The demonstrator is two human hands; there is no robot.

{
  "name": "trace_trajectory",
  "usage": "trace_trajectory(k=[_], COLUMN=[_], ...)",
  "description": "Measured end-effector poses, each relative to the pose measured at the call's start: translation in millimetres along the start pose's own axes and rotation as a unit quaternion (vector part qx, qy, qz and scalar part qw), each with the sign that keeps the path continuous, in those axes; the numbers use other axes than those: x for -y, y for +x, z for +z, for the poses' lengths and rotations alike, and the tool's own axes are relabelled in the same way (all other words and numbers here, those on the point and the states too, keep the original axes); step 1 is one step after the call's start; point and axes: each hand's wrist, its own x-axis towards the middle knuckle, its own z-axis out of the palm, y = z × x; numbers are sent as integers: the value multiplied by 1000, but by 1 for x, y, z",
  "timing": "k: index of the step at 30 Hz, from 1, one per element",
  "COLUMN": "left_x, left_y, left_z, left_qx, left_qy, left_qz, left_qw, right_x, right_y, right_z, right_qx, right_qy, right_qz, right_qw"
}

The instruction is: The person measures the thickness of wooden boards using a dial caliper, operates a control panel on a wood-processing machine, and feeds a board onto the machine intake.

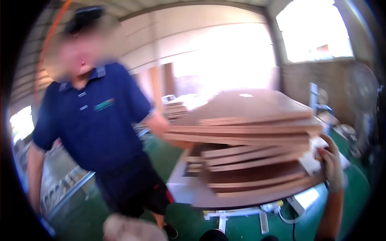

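A tall stack of thin brown boards [257, 132] with pale edges lies on a white-topped table [180, 182] in front of me. Its layers sit unevenly, with gaps between some of them. At the stack's right side is my right hand [333, 166], apparently in a pale glove, with its fingers bent inward. A small orange-red spot shows by the fingertips, but what they grip is too blurred to name. Low at the lower edge, my left hand [124, 228] is smeared by motion, away from the boards, and its fingers cannot be made out.
A person in a dark blue shirt [94, 116] stands at the left, an arm reaching to the stack's left edge. Behind are more stacked boards [175, 109]. A large fan [364, 90] stands at the right. White table legs [222, 221] and a cable rise from the green floor.
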Motion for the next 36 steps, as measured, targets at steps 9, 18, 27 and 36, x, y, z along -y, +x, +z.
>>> trace_trajectory(k=[9, 18, 27, 36], left_x=[19, 5, 9, 13], left_y=[-9, -2, -8, -15], left_z=[88, 125, 142, 143], left_qx=[30, 12, 13, 5], left_qy=[-4, -52, -59, -60], left_qz=[-10, -1, -6, -6], left_qw=[999, 999, 998, 998], right_x=[-7, 2, -8, 21], right_y=[34, 24, 26, 21], right_z=[49, 23, 27, 27], right_qx=[65, 47, 36, 48], right_qy=[23, -14, -19, -46], right_qz=[153, 120, 116, 129], right_qw=[986, 992, 992, 989])
